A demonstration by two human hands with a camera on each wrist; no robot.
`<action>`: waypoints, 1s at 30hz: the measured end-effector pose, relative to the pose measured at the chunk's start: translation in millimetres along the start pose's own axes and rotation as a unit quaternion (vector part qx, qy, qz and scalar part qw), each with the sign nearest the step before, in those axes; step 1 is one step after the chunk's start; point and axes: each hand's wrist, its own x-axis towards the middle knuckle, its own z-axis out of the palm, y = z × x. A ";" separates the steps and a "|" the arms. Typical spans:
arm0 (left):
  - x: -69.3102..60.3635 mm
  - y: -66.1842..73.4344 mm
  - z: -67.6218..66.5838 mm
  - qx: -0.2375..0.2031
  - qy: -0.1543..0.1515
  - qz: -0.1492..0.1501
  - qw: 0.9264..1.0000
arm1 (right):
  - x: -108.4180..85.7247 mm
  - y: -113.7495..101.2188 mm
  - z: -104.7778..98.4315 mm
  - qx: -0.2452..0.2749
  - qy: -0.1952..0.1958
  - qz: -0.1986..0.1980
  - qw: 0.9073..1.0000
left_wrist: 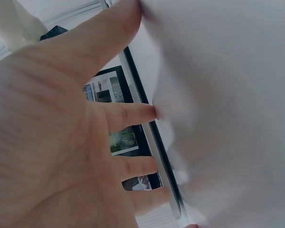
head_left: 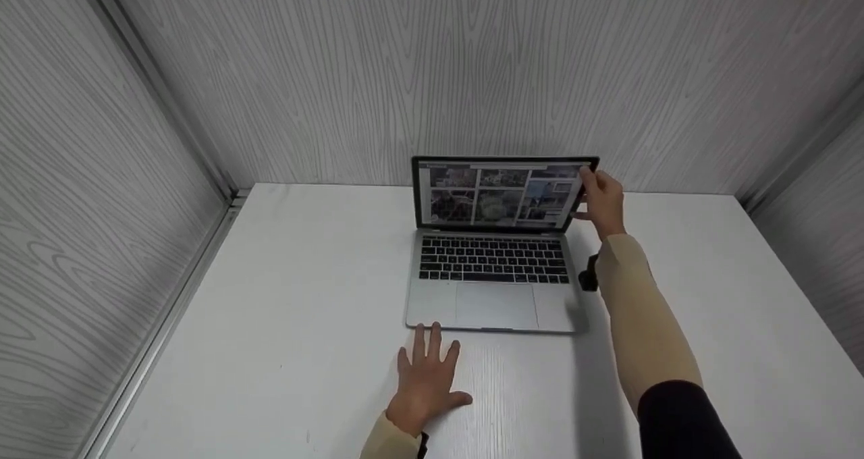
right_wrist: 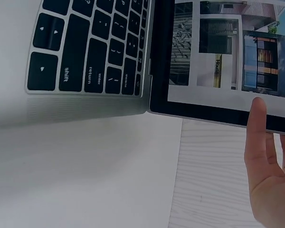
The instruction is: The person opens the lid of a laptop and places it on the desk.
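A silver laptop (head_left: pixel 432 304) stands opened on the white table, its lit screen (head_left: pixel 499 199) showing a grid of pictures above black keys. My right hand (head_left: pixel 604 202) grips the screen's right edge near the top corner. In the right wrist view, the thumb (right_wrist: pixel 257 118) lies over the front of the dark bezel while other fingers go behind it. My left hand (head_left: pixel 424 385) is spread with straight fingers at the laptop's front edge, left of the trackpad (head_left: pixel 496 305). In the left wrist view, its fingers (left_wrist: pixel 128 116) reach that edge; exact contact is hard to tell.
The white table (head_left: pixel 304 277) extends to both sides of the laptop. Behind it rises a grey wood-grain panel (head_left: pixel 337 74), close to the screen. Similar panels stand at left (head_left: pixel 81 209) and right (head_left: pixel 823 209).
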 end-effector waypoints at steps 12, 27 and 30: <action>-8.0 6.1 2.7 0.029 0.016 -0.007 0.999 | 26.1 59.9 10.9 -0.070 0.032 0.064 0.995; -12.0 15.8 5.4 0.021 0.030 0.010 0.999 | 6.6 84.1 6.1 -0.176 0.048 0.179 0.967; -12.0 15.9 5.5 0.017 0.029 0.018 0.999 | 4.2 84.3 4.6 -0.197 0.044 0.193 0.960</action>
